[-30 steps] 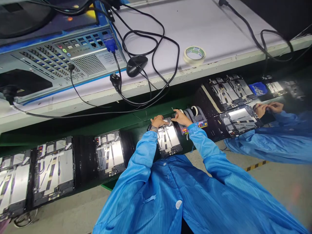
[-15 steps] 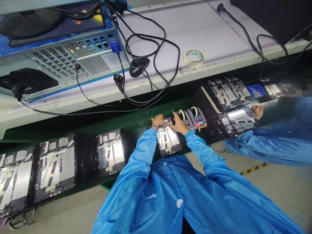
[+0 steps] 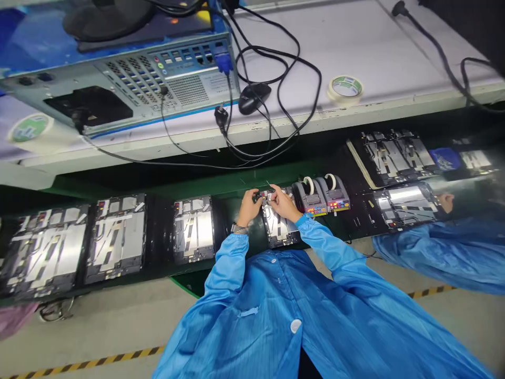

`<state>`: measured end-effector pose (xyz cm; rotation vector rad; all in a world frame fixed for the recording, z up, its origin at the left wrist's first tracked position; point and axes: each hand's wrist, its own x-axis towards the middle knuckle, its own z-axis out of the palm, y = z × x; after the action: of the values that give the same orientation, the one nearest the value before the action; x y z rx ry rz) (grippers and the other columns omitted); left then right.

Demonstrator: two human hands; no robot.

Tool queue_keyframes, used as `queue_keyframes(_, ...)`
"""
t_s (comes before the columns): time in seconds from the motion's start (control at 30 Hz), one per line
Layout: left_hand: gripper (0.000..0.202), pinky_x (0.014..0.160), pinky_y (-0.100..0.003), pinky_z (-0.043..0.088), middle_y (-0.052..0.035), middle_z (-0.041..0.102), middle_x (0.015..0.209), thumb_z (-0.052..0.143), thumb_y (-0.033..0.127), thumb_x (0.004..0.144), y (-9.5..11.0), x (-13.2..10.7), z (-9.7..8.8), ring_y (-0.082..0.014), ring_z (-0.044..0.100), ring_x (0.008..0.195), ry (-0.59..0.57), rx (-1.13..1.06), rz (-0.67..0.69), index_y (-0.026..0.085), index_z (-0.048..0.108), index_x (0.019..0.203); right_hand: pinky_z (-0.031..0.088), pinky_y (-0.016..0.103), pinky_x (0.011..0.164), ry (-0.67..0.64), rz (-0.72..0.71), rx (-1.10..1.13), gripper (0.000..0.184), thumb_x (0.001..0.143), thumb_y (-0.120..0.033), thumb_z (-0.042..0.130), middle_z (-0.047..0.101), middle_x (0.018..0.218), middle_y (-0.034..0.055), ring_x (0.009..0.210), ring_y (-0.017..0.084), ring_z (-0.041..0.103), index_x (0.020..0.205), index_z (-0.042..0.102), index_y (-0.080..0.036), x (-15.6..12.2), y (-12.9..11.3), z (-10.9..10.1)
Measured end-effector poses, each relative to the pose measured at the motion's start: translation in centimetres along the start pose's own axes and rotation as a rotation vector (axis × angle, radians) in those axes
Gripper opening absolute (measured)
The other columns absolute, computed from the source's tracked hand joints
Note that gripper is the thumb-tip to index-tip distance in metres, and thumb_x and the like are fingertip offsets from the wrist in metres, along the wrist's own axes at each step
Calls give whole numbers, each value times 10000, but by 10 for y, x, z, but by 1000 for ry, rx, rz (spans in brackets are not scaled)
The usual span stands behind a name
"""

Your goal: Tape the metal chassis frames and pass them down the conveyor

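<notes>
A: While the left hand point(image 3: 249, 208) and the right hand point(image 3: 283, 203) sit together over the belt, what does each one have?

B: The left fingertips point(image 3: 254, 195) are clenched on a small black part point(image 3: 257, 197).

A: And the right?

B: Its fingers point(image 3: 273, 191) are bunched just beside that part, but the spot is too small for me to tell whether they grasp anything.

A: Where's the piece they're over?

B: An open tablet housing point(image 3: 278, 226) lies flat on the black conveyor belt point(image 3: 224, 222), directly below both hands and touching neither sleeve that I can see clearly.

A: What's around it?

B: Two tape dispensers point(image 3: 321, 196) stand just to its right. More housings run along the belt on both sides, such as the one point(image 3: 193, 230) to its left.

A: Anyone else there?

B: Yes, farther right, a co-worker's hand point(image 3: 446, 201) in a blue sleeve point(image 3: 434, 247) lies beside another housing point(image 3: 406, 205).
</notes>
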<state>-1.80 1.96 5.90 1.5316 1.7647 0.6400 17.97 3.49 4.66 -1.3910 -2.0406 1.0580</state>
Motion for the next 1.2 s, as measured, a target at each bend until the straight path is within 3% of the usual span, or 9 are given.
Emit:
queue_keyframes(0.13,506,1044,-307,510,-110,565,1453,624,262,945,-12,-16,21,-188,617,1245,-1,-77,-153,225,520,1439,466,299,803,-30,-15,21,697,863,-123,530,645,930,18,791,185,589,1539,383,-208,17,-2,8)
queue_keyframes(0.27,463,1023,-288,517,-104,574,1472,580,294,982,-19,-16,36,-176,633,1230,10,-173,-249,233,527,1438,458,284,786,-42,-37,-1,681,855,-115,517,643,934,11,768,171,580,1521,412,-208,25,-5,8)
queue_keyframes(0.43,442,1032,-278,508,-106,556,1470,593,328,976,-29,-13,51,-167,622,1231,56,-211,-252,230,535,1404,458,290,791,-48,-80,-64,630,881,-129,522,643,960,27,800,185,573,1500,444,-211,30,-5,10)
queue_keyframes(0.6,392,1030,-343,513,-131,533,1400,686,276,905,-40,-12,67,-201,635,1158,206,-470,-206,201,598,1280,466,297,797,21,-162,-52,652,847,-88,532,626,1070,53,808,181,557,1483,484,-219,32,0,15)
queue_keyframes(0.87,344,1028,-379,499,-115,541,1315,701,271,882,-44,-12,73,-203,626,1100,257,-484,-152,204,625,1210,438,273,748,-38,-179,-31,705,836,-50,520,640,1029,30,766,161,539,1513,466,-238,38,5,12)
queue_keyframes(1.2,357,995,-368,487,-111,552,1276,743,271,844,-37,-5,76,-203,605,1081,284,-456,-238,193,604,1164,413,276,738,-34,-133,-9,732,826,-59,511,626,966,17,762,164,536,1535,419,-219,35,7,10)
